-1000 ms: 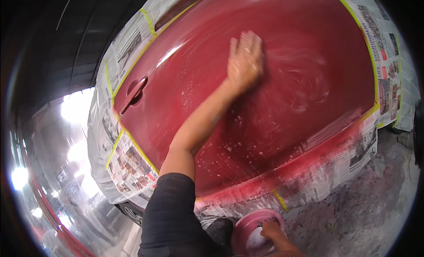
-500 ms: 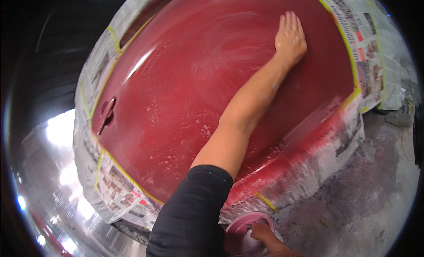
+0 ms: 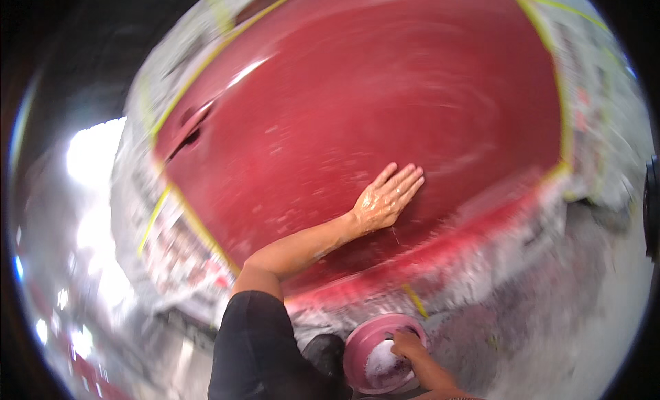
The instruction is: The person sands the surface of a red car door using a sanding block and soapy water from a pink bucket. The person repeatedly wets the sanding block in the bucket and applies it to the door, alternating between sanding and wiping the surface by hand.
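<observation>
My left hand (image 3: 382, 200) lies flat on the lower part of a wet red car door panel (image 3: 330, 90), fingers stretched out and side by side. Suds and water glisten on its back; whether anything is under the palm is hidden. Low in the view, my right hand (image 3: 408, 346) is closed at the rim of a pink bucket (image 3: 357, 348), apparently gripping it. White suds (image 3: 381, 362) show inside the bucket. Streaks of wet residue curve across the panel, and its red door handle (image 3: 192, 130) is at the left.
Newspaper masking (image 3: 182, 238) surrounds the panel, held by yellow tape (image 3: 550, 49). Red-stained masking (image 3: 440, 259) runs along the lower edge. Stained concrete floor (image 3: 543, 317) lies at the lower right. Part of a dark shoe (image 3: 324, 352) appears beside the bucket.
My left hand has swept from the panel's upper right down and left to its lower middle. The view has shifted, showing more of the bucket. My right hand stays at the bucket's rim.
</observation>
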`<state>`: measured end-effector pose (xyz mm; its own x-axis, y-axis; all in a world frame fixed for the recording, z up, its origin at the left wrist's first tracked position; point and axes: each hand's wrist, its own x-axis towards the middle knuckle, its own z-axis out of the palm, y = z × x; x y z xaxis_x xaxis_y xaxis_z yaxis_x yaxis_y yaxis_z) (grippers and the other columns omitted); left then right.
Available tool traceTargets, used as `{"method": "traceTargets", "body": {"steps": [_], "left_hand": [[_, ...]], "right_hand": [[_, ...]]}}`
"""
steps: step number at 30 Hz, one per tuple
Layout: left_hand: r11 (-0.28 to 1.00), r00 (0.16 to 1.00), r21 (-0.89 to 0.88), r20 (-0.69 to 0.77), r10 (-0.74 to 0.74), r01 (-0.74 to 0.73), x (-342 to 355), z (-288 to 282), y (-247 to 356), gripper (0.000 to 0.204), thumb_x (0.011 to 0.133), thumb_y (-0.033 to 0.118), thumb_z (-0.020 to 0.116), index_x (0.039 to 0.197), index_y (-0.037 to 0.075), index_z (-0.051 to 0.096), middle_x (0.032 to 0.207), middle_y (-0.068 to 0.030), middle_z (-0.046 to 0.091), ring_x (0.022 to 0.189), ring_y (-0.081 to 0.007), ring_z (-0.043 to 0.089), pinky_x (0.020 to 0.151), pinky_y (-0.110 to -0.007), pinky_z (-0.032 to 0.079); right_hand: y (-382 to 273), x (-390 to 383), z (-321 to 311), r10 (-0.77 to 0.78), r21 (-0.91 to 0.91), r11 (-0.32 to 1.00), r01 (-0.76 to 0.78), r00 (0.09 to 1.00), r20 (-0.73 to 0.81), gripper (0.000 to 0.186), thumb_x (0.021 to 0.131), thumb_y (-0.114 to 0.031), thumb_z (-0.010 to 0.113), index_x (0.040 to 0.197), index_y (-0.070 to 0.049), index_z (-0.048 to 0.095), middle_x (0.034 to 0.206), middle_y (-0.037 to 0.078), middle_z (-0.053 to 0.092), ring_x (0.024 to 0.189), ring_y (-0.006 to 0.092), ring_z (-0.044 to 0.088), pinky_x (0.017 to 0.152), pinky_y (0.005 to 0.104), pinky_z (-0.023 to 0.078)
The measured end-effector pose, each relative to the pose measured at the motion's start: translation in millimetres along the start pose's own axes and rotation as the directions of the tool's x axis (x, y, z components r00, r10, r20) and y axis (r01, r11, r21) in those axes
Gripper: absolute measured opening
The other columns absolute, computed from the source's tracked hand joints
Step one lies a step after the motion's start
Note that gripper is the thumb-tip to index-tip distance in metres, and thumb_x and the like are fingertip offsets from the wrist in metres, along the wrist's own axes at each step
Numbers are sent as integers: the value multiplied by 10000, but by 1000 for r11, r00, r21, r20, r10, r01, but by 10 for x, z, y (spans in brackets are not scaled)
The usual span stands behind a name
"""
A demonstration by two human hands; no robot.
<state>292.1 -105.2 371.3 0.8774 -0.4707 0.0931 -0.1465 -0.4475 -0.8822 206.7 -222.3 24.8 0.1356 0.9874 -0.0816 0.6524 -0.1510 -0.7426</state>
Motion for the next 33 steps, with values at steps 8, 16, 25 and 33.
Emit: {"method": "traceTargets", "body": {"steps": [8,16,25,33], "left_hand": [[821,743,168,-551,-380,545,-5,-1005,-2039,548,881,195,518,1358,-61,432,1397,-295,426,1316,-446,389,1126,-521,257],[957,771,-2,-591,-236,291,1158,-180,-1389,480,819,201,499,1209,-69,566,1267,-241,562,1214,-356,517,1082,-459,360],[842,770,121,-487,-411,526,99,-920,-1501,563,823,167,536,1294,-131,458,1355,-320,459,1292,-434,431,1094,-532,315],[990,986,-125,-145,-78,60,-510,19,-284,478,922,146,466,1367,-29,467,1436,-228,433,1369,-361,378,1159,-476,263]], "right_hand": [[171,157,28,33,-42,999,-34,999,-16,370,750,-138,589,1079,31,609,1045,270,653,1004,423,626,906,485,488],[22,93,-43,63,-49,997,-63,998,-7,401,734,-118,583,1089,69,587,1028,280,653,987,432,630,908,496,485],[130,189,148,18,-64,998,-17,1000,8,476,760,-137,578,1192,52,514,1066,278,640,1015,420,624,919,492,479],[233,141,23,52,-46,998,-50,998,27,461,765,-146,590,1181,42,523,1060,271,642,1005,421,626,915,490,481]]}}
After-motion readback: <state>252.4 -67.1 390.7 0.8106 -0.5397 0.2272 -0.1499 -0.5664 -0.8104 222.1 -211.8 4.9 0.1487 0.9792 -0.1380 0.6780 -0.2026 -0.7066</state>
